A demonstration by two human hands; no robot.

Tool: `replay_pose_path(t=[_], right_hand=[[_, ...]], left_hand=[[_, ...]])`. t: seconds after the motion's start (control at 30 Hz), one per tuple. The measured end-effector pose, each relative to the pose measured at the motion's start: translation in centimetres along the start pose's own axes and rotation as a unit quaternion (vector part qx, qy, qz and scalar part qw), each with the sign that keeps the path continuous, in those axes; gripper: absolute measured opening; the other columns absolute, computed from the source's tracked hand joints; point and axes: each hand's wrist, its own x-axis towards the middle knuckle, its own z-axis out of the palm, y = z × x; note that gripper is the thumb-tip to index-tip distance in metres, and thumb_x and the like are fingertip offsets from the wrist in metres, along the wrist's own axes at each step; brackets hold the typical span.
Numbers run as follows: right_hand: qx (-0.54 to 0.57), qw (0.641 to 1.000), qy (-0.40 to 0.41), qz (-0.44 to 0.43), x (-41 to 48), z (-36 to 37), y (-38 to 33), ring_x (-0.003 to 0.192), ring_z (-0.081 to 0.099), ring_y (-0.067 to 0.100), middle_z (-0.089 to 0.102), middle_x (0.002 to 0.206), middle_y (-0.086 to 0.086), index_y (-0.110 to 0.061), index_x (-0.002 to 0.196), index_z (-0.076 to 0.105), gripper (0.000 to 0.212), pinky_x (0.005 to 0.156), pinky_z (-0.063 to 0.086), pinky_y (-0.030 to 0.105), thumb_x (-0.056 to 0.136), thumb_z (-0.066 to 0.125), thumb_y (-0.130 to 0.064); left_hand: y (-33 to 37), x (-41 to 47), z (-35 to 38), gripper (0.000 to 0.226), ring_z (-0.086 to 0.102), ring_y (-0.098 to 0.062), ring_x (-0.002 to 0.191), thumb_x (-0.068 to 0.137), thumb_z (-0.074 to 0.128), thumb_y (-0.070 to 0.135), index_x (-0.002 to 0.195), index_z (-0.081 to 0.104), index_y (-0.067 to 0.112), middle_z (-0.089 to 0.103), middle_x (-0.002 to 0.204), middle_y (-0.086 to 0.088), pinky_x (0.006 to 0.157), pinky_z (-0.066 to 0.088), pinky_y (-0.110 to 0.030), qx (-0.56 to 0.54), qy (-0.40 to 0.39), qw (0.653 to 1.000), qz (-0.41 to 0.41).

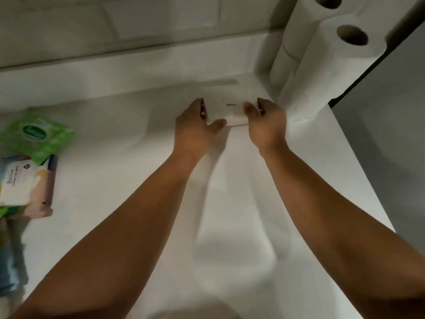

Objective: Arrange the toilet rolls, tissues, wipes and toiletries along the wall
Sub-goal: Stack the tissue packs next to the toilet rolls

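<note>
White, flat, oblong tissue pack (pixel 230 110), small dark print on top, blurred. Lies near the far right corner of the bench (pixel 115 203), just beside the stacked toilet rolls (pixel 322 65). Gripped at both short ends: left hand (pixel 195 127) curled round the left end, thumb along the near edge; right hand (pixel 266 125) curled round the right end, thumb on top. At the left edge, well apart, a green wipes pack (pixel 36 134) overlapping a pastel wipes pack (pixel 27 180).
</note>
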Motion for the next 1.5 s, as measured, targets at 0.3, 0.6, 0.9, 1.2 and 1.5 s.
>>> replay_pose_path(t=[0.3,0.6,0.9,1.2,1.5], right_hand=[[-0.072,0.997,-0.003,-0.021,5.2,0.8,0.6,0.098,0.062,0.019,0.067,0.109,0.004,-0.011,0.119,0.059,0.025,0.082,0.046,0.022,0.097,0.053,-0.021],[-0.077,0.996,-0.042,-0.010,8.0,0.8,0.5,0.120,0.058,0.018,0.062,0.127,0.004,-0.013,0.136,0.052,0.037,0.099,0.047,0.025,0.100,0.051,-0.022],[-0.078,0.996,-0.020,-0.030,6.1,0.8,-0.4,0.142,0.035,0.020,0.040,0.153,0.004,-0.014,0.152,0.029,0.063,0.118,0.028,0.031,0.096,0.057,-0.021],[-0.080,0.986,-0.030,-0.141,-4.2,-0.3,-1.5,0.126,0.050,0.025,0.055,0.134,0.008,-0.009,0.130,0.056,0.046,0.105,0.044,0.040,0.087,0.060,-0.026],[-0.042,0.984,-0.108,-0.137,-15.0,-0.1,-3.8,0.117,0.052,0.005,0.057,0.127,-0.007,-0.017,0.121,0.063,0.031,0.104,0.042,0.025,0.090,0.063,-0.018]], left_hand=[[1.5,5.3,3.3,0.038,0.063,-0.010,0.080,0.075,0.078,0.037,0.105,0.067,0.016,0.069,0.092,0.008,0.060,0.044,-0.008,-0.003,0.037,0.999,0.004],[2.0,7.2,4.6,0.048,0.067,-0.019,0.088,0.076,0.078,0.042,0.111,0.067,0.011,0.073,0.096,-0.001,0.065,0.035,-0.013,0.053,0.072,0.995,0.039],[2.8,5.8,3.2,0.048,0.056,-0.014,0.082,0.077,0.080,0.041,0.104,0.056,0.009,0.064,0.094,-0.001,0.060,0.035,-0.011,0.072,0.032,0.997,0.021],[2.7,-1.1,-0.7,0.059,0.056,-0.024,0.125,0.091,0.063,0.040,0.143,0.050,0.014,0.059,0.140,-0.001,0.102,0.040,-0.026,0.124,0.025,0.990,0.070],[-1.6,-12.7,-10.1,0.039,0.060,-0.021,0.115,0.090,0.067,0.023,0.128,0.064,0.018,0.067,0.128,0.005,0.099,0.043,-0.023,0.106,0.016,0.990,0.095]])
